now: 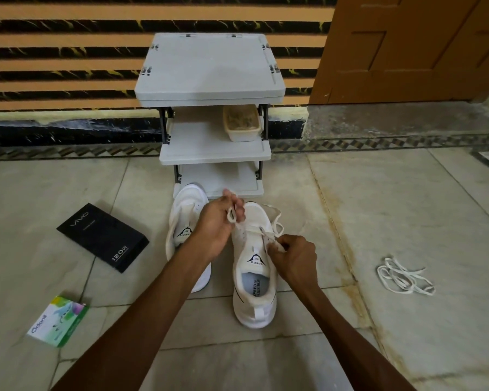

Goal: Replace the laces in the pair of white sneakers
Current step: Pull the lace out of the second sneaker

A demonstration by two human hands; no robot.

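Two white sneakers stand side by side on the tiled floor, toes toward the rack. The left sneaker (185,221) has no lace visible and my left forearm crosses it. The right sneaker (253,280) carries a cream lace (274,218) threaded through its upper eyelets. My left hand (215,224) hovers over the right sneaker's toe area and pinches one loop of that lace. My right hand (292,256) sits beside the tongue and pinches the other end of the lace.
A loose white lace (404,277) lies coiled on the floor to the right. A black box (102,237) and a green packet (58,321) lie on the left. A grey three-shelf rack (209,119) with a small tub (242,122) stands against the striped wall.
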